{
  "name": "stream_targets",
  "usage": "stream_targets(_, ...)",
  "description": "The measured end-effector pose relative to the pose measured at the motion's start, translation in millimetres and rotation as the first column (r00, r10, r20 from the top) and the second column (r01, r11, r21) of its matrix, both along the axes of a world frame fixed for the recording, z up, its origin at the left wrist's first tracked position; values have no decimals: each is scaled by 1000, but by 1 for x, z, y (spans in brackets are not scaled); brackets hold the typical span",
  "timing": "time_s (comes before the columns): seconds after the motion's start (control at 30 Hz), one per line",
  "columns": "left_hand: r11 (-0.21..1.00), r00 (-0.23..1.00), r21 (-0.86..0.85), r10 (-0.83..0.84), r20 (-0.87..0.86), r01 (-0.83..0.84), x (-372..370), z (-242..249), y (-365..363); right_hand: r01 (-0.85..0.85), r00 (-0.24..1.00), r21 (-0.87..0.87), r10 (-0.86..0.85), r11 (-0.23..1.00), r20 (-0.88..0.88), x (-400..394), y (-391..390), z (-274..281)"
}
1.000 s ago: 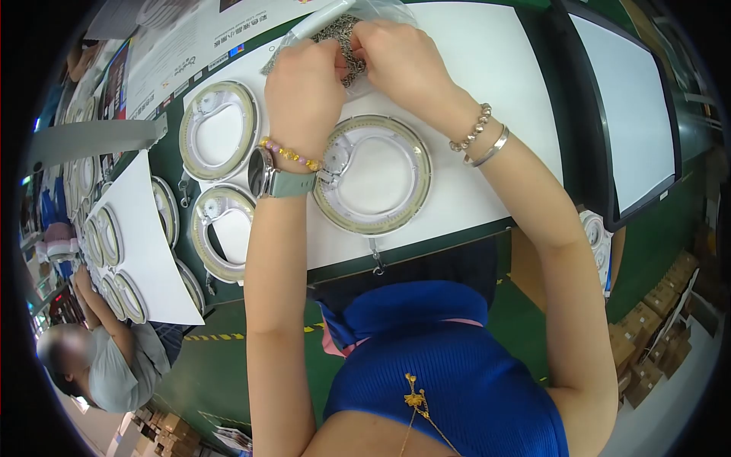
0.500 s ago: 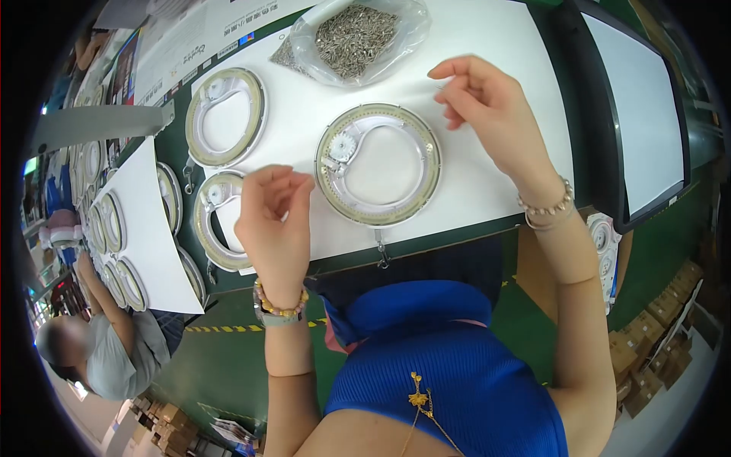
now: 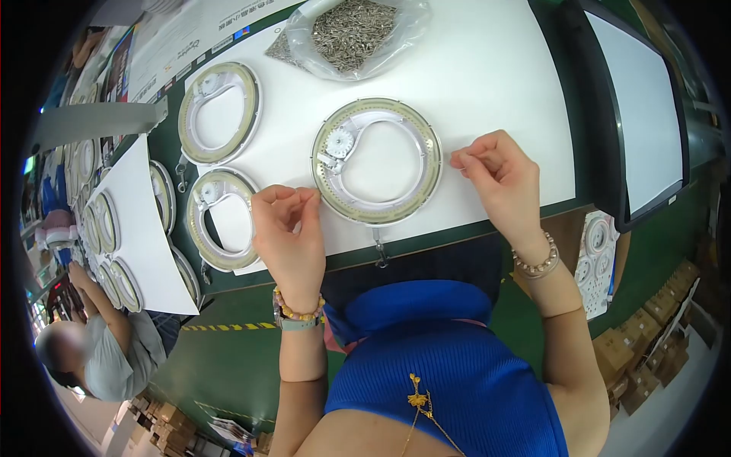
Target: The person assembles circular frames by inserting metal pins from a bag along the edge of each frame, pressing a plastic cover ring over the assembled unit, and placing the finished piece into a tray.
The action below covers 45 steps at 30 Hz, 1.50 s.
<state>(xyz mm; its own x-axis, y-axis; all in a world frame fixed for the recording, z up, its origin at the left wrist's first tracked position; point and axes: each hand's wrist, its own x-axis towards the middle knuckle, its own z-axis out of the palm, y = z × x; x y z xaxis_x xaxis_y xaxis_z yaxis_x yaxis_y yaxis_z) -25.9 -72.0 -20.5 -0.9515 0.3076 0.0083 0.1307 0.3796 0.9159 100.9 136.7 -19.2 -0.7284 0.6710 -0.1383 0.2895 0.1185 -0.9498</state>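
A round ring-shaped assembly [image 3: 430, 164] lies on the white table top in front of me, with a small white gear [image 3: 339, 142] inside its left edge. My left hand [image 3: 289, 232] is closed in a pinch, fingertips right at the ring's lower left rim. To the right of the ring, my right hand [image 3: 504, 181] is also pinched, thumb against fingers, a short way off its rim. Whatever either pinch holds is too small or hidden to make out. Behind the ring sits an open clear plastic bag [image 3: 417, 34] full of small metal screw-like pieces [image 3: 352, 34].
Two similar rings, an upper one [image 3: 190, 114] and a lower one [image 3: 196, 221], lie to my left. More stand on a neighbouring white board [image 3: 156, 266], where a person [image 3: 126, 350] sits. A black-framed panel [image 3: 636, 107] borders the right side; a metal clip [image 3: 381, 255] hangs at the front edge.
My right hand has come down from beside the bag to the ring's right side. My left hand has shifted slightly right and down, to the ring's lower left rim.
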Motion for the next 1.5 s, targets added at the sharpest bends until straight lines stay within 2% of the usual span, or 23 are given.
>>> stream_targets(0.1, 999, 1000, -45, -11, -14, 10, 2, 2, 0, -53, 999, 240, 50, 969, 16, 2, -5, -1)
stream_targets(0.3, 989, 989, -141, -55, -138, 35, 5, 1, 1, -101, 991, 486, 128, 868, -22, -5, -13, -2)
stream_targets(0.6, 985, 988, -170, -51, -143, 27, 4, 5, 3, -162, 982, 616, 188, 771, 23, -9, -16, 3)
stream_targets(0.7, 984, 982, -178, -51, -180, 18, 2, 5, 3, -277, 960, 613, 239, 740, 146, -12, -7, 13)
stream_targets(0.8, 971, 980, -234, -88, -177, 45, 1, 10, 4, -500, 866, 577, 367, 645, 341, -31, 22, 34)
stream_targets(0.87, 959, 979, -274, -115, -166, 66, 0, 11, 3, -393, 917, 673, 320, 627, 237, -61, 27, 46)
stream_targets(0.93, 974, 990, -216, -94, -109, 68, -1, 11, 3, -234, 928, 806, 372, 544, 18, -101, 32, 36)
stream_targets(0.97, 980, 993, -185, -87, -80, 71, -2, 10, 3, -256, 921, 824, 387, 505, 49, -120, 34, 34)
stream_targets(1.0, 972, 987, -223, -101, -126, 71, -1, 8, 1, -278, 914, 841, 396, 464, 84, -136, 33, 33)
stream_targets(1.03, 988, 987, -153, -56, -148, 34, 2, 3, 2, -333, 902, 847, 401, 414, 159, -148, 31, 26)
stream_targets(1.13, 972, 975, -225, -109, -193, 64, 2, 4, -4, -594, 789, 749, 390, 293, 474, -171, 24, 20)
stream_targets(1.17, 972, 979, -225, -105, -175, 64, 2, 5, -5, -517, 835, 801, 384, 302, 394, -173, 22, 12)
stream_targets(1.3, 961, 987, -255, -134, -90, 107, -3, 23, -3, -362, 893, 864, 398, 350, 212, -163, 22, 15)
stream_targets(1.37, 936, 956, -348, -142, -256, 46, -19, 29, -4, -397, 886, 846, 388, 357, 252, -163, 24, 16)
stream_targets(1.43, 906, 912, -419, -215, -350, 53, -48, 39, -2, -327, 916, 847, 360, 419, 176, -172, 22, 3)
stream_targets(1.47, 935, 898, -334, -244, -367, 118, -64, 43, 6, -292, 926, 844, 355, 449, 131, -173, 25, 1)
stream_targets(1.5, 927, 867, -353, -280, -413, 131, -72, 42, 19, -287, 929, 825, 351, 486, 117, -173, 29, -1)
